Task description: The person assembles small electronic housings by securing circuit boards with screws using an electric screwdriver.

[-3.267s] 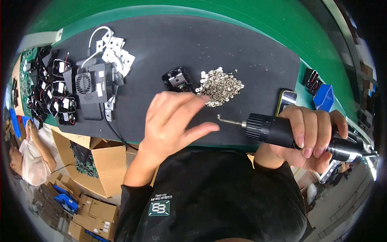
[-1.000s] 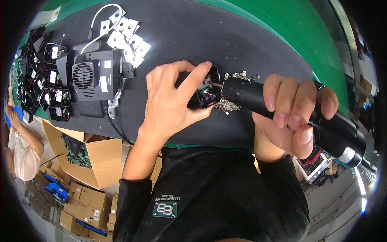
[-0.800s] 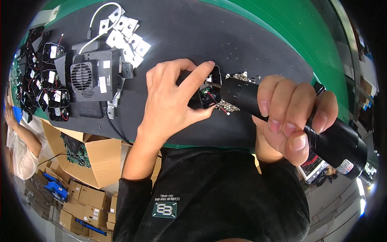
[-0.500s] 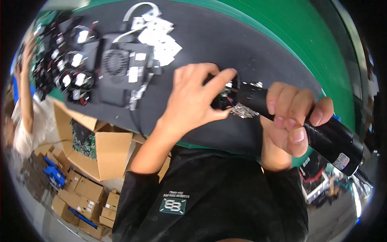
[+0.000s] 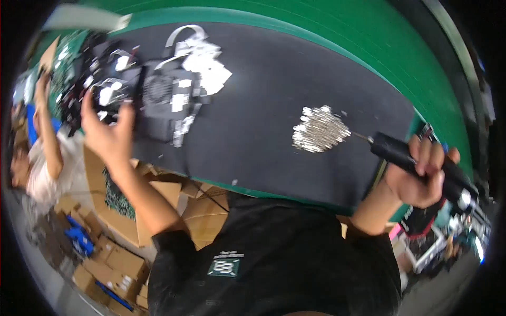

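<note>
My left hand (image 5: 108, 137), blurred by motion, reaches out to the far left with thumb and fingers apart. It is at the near edge of several small black parts (image 5: 110, 96) with white labels and wires. Nothing shows in its grip. On the right, my right hand (image 5: 421, 176) is wrapped round a black electric screwdriver (image 5: 392, 149). The screwdriver is tilted, and its thin bit (image 5: 361, 137) points left at a heap of small silver screws (image 5: 320, 129). Whether the bit touches the heap I cannot tell.
A black fan-grilled box (image 5: 157, 113) lies on the dark mat (image 5: 258, 95), beside white labels (image 5: 208, 68). Green circuit boards (image 5: 68, 52) are piled at far left, where another person's arm (image 5: 48, 142) reaches in. Cardboard boxes (image 5: 118, 258) stand below the table.
My left hand has left the screwdriver's tip and swung far left, no longer holding the small black part with wires there. The screwdriver has moved right, uncovering the screw heap.
</note>
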Demonstrator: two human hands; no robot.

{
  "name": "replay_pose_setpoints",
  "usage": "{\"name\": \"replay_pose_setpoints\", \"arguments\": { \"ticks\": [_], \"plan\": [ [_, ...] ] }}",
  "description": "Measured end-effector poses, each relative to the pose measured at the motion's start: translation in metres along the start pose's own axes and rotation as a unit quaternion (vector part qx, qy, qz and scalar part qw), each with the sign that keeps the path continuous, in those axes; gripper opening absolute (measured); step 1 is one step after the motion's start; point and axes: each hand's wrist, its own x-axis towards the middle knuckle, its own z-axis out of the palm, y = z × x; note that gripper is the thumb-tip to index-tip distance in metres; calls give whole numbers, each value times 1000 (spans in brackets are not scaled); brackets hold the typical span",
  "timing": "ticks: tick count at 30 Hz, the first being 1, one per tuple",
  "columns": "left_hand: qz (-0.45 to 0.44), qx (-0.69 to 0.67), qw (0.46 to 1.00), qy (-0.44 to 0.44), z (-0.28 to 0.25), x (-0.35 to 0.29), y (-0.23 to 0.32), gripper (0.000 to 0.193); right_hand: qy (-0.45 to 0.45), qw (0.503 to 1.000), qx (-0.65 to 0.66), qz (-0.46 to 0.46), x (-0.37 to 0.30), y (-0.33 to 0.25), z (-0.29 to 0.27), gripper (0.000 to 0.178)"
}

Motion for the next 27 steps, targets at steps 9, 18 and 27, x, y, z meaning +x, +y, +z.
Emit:
{"name": "replay_pose_setpoints", "arguments": {
  "ticks": [9, 18, 27],
  "plan": [
    [73, 40, 995, -54, 6, 17, -19, 70, 112, 988, -92, -58, 1, 34, -13, 51],
    [215, -178, 945, -171, 8, -2, 139, 23, 63, 994, -53, -71, -6, 10, -10, 52],
    [464, -335, 774, -270, 59, -21, 324, 27, -74, 995, -6, -65, -47, -32, -8, 41]
  ]
}}
